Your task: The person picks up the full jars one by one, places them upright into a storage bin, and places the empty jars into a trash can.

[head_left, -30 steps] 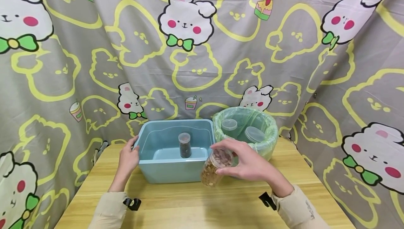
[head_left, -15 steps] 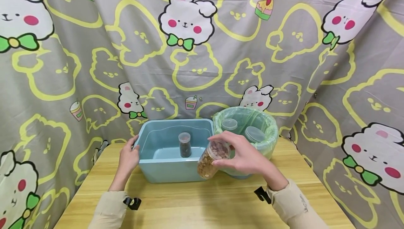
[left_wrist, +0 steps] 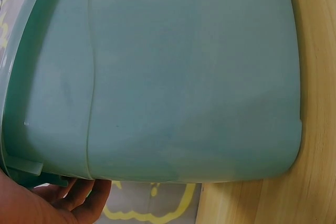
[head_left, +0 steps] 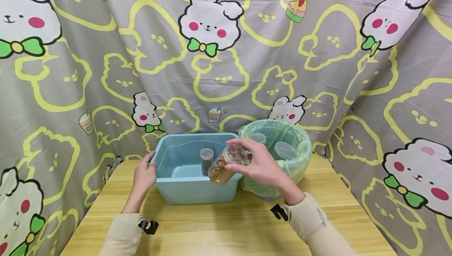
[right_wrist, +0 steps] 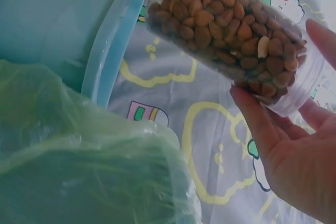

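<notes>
My right hand (head_left: 259, 164) grips a clear jar of brown nuts (head_left: 226, 164) by its lid end, tilted, above the right front rim of the blue plastic tub (head_left: 176, 191). The right wrist view shows the jar of nuts (right_wrist: 226, 30) held between thumb and fingers (right_wrist: 262, 124), with the tub's rim (right_wrist: 113, 51) beside it. Inside the tub stands a small clear jar with dark contents (head_left: 206, 162). My left hand (head_left: 144, 175) rests against the tub's left wall; the left wrist view shows that blue wall (left_wrist: 173, 77) and my fingers (left_wrist: 79, 200) at its edge.
A round bin lined with a green bag (head_left: 296, 158) stands right of the tub, holding two clear lidded jars (head_left: 284, 150). Everything sits on a wooden table (head_left: 226, 228). A cartoon-rabbit curtain (head_left: 212, 52) hangs close behind.
My right hand has carried the jar of nuts up and to the left, from in front of the green-lined bin to above the tub's right rim. The left hand has stayed put.
</notes>
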Motion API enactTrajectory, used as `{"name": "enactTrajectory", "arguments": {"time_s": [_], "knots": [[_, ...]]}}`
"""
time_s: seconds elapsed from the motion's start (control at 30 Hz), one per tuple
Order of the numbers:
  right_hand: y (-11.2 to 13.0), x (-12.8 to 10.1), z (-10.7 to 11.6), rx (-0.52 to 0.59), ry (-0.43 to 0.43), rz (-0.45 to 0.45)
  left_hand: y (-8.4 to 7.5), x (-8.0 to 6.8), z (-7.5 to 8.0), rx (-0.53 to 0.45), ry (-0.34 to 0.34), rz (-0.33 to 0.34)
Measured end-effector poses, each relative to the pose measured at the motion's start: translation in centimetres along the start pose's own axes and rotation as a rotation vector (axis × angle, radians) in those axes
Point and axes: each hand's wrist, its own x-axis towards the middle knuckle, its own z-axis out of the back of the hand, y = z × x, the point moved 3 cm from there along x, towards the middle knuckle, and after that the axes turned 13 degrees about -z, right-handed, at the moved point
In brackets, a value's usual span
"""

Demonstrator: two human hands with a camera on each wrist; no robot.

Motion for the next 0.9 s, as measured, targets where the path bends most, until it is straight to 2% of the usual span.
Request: {"name": "enactTrajectory", "arguments": {"time_s": [0.2,0.5,0.9], "knots": [[-0.4,1.1,-1.1,0.062,-0.054,-0.012,0.1,0.0,0.1,-0.003,-0.013,-0.017],[-1.8,2.6,-3.1,0.118,-0.132,-0.019,-0.1,-0.1,0.0,-0.003,0.005,-0.016],[-3.4,4.5,-5.8,0.181,-0.173,-0.071,0.4,0.0,-0.1,-0.009,-0.002,-0.012]]}}
